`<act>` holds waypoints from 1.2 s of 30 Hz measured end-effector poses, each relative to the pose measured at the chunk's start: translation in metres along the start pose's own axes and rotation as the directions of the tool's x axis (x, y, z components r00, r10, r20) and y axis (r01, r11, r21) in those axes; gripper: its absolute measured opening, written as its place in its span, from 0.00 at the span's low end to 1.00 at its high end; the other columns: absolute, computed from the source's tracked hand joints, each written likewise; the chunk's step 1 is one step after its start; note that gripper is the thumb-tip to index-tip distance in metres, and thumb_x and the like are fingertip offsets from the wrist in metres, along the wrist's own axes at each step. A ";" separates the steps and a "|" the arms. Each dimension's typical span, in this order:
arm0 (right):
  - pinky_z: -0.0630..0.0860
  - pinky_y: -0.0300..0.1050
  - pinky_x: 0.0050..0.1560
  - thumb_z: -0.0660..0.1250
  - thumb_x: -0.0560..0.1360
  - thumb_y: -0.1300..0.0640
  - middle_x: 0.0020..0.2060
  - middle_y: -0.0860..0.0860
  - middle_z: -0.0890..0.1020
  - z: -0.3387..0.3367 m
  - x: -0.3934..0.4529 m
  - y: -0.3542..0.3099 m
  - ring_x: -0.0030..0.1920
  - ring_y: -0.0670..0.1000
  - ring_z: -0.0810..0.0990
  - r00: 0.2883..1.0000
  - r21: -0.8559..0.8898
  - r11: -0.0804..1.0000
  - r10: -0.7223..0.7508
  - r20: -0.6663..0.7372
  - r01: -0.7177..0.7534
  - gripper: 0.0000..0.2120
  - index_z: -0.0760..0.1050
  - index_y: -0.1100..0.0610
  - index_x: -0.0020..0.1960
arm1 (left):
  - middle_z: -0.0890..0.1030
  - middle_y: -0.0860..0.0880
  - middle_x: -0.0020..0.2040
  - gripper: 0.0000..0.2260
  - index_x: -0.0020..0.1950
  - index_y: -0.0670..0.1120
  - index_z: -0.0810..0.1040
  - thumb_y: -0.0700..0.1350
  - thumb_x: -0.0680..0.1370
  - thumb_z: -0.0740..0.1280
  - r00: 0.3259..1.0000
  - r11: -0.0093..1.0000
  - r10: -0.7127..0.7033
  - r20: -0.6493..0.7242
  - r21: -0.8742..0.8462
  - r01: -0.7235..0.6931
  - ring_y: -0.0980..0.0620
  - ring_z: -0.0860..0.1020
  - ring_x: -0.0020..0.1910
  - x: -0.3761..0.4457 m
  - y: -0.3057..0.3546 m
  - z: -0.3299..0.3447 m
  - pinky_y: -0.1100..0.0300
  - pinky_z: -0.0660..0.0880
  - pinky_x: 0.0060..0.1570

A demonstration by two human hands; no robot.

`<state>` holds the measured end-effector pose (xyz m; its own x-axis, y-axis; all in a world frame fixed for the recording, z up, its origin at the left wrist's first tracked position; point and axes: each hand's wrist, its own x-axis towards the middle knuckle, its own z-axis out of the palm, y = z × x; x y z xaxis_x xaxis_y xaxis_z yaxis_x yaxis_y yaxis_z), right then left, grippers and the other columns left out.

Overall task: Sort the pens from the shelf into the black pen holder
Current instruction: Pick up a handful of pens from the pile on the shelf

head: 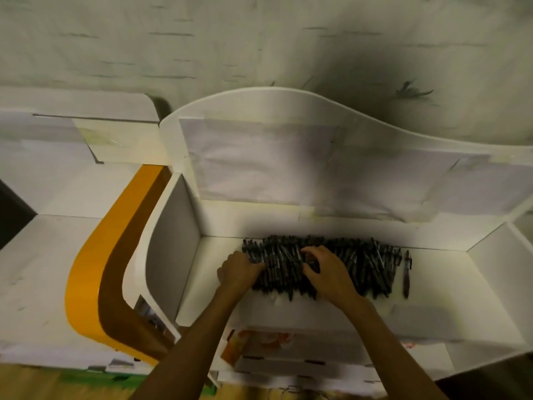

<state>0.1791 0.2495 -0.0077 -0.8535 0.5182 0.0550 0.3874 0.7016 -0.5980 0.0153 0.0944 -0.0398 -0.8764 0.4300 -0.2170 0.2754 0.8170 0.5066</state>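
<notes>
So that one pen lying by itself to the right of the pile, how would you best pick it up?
Pinch the lone pen round the middle of its barrel, probably from above. It lies flat on the white shelf, clear of the pen pile, with bare shelf on both sides for fingertips. The right hand is nearer than the left hand.

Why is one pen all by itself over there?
One pen lies apart at the right end of the pile of pens on the white shelf, separated by a small gap. Both hands, left and right, are on the pile's left part. Nothing looks broken.
</notes>
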 end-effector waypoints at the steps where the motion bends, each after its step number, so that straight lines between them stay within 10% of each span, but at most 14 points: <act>1: 0.72 0.38 0.54 0.66 0.79 0.56 0.53 0.47 0.75 0.000 0.000 0.001 0.52 0.48 0.76 1.000 -0.002 1.000 0.000 -0.002 0.000 0.16 0.74 0.52 0.67 | 0.78 0.52 0.39 0.21 0.44 0.50 0.77 0.67 0.69 0.69 1.000 1.000 -0.003 0.002 0.004 0.003 0.51 0.77 0.36 0.001 0.000 0.000 0.59 0.74 0.38; 14: 0.74 0.42 0.55 0.66 0.79 0.56 0.55 0.49 0.76 0.002 -0.002 0.003 0.55 0.50 0.77 1.000 -0.003 1.000 0.014 0.002 -0.014 0.16 0.73 0.52 0.67 | 0.81 0.48 0.43 0.12 0.44 0.48 0.72 0.55 0.80 0.64 0.999 1.000 0.031 -0.032 0.005 -0.031 0.53 0.73 0.35 0.005 -0.019 0.003 0.60 0.68 0.31; 22: 0.72 0.38 0.54 0.65 0.80 0.56 0.56 0.49 0.76 0.004 0.000 0.000 0.55 0.49 0.76 1.000 -0.007 1.000 0.011 -0.013 -0.011 0.16 0.73 0.52 0.67 | 0.80 0.38 0.48 0.09 0.61 0.38 0.64 0.35 0.81 0.57 0.996 0.975 0.049 -0.076 -0.213 -0.064 0.41 0.78 0.39 0.007 -0.020 -0.006 0.49 0.75 0.36; 30: 0.71 0.36 0.53 0.66 0.79 0.56 0.55 0.48 0.76 0.005 0.004 -0.005 0.52 0.47 0.76 0.999 0.013 1.000 -0.022 -0.046 0.022 0.16 0.74 0.53 0.67 | 0.77 0.53 0.39 0.16 0.48 0.50 0.72 0.61 0.76 0.68 0.996 0.981 0.027 -0.081 -0.189 -0.042 0.56 0.75 0.35 -0.003 -0.032 0.000 0.62 0.66 0.29; 36: 0.74 0.40 0.56 0.66 0.79 0.56 0.55 0.49 0.76 0.005 0.003 -0.006 0.54 0.48 0.77 0.999 0.028 0.999 -0.022 -0.049 0.024 0.15 0.74 0.53 0.66 | 0.78 0.50 0.37 0.11 0.44 0.46 0.75 0.53 0.74 0.70 0.998 0.994 0.014 -0.054 -0.105 -0.020 0.56 0.73 0.32 -0.001 -0.031 -0.002 0.62 0.68 0.28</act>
<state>0.1728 0.2449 -0.0078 -0.8439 0.5256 0.1072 0.3572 0.6998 -0.6186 0.0066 0.0683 -0.0536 -0.8926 0.4198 -0.1643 0.2494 0.7635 0.5958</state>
